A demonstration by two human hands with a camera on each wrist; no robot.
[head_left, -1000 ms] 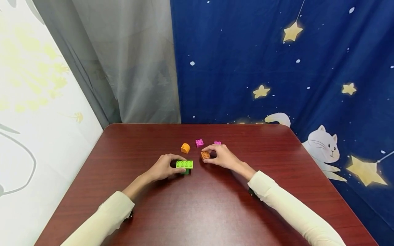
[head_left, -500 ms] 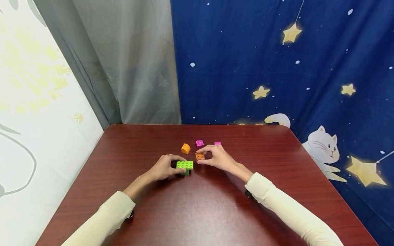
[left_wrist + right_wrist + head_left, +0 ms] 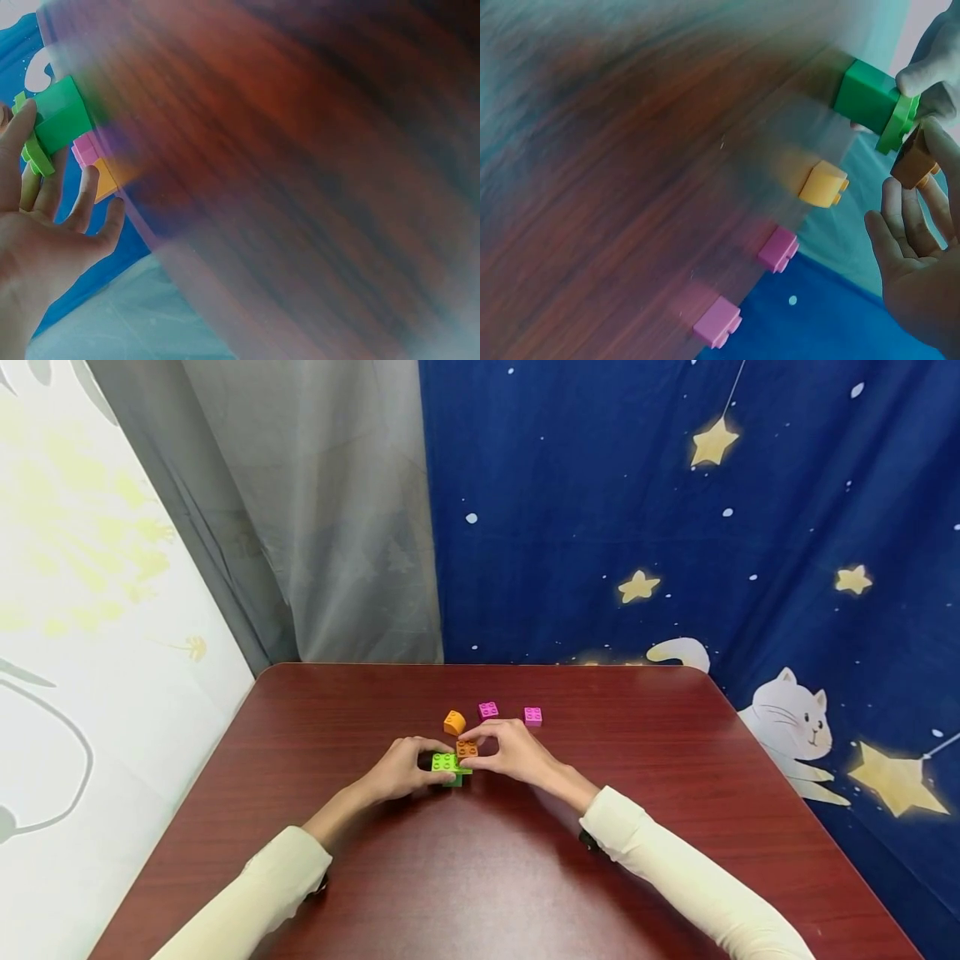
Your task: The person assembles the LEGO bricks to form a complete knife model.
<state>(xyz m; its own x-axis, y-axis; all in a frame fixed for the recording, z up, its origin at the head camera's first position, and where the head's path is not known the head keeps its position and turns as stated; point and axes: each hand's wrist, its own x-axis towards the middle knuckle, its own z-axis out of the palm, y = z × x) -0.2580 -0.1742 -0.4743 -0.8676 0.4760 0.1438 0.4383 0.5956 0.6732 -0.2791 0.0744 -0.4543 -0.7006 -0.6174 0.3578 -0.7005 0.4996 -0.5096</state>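
Note:
Near the middle of the table, my left hand (image 3: 401,768) pinches a light green eight-stud toy brick (image 3: 442,762) between thumb and fingers. Beneath that brick sits a darker green block (image 3: 64,116), mostly hidden from the head camera. My right hand (image 3: 521,756) grips a small orange-brown four-stud brick (image 3: 467,749) with thumb and fingertips. From above, this brick covers the right end of the light green one. In the right wrist view the orange-brown brick (image 3: 913,159) is tilted close to the light green studs; whether they touch I cannot tell.
Just behind the hands lie a yellow-orange brick (image 3: 453,723) with a curved top and two pink bricks, one in the middle (image 3: 488,710) and one farther right (image 3: 532,717). The dark red table (image 3: 480,877) ends at a curtain (image 3: 570,527).
My right hand has carried the orange-brown brick leftward, from beside the light green brick to over its right end. The right pink brick is now uncovered. My left hand has stayed nearly still.

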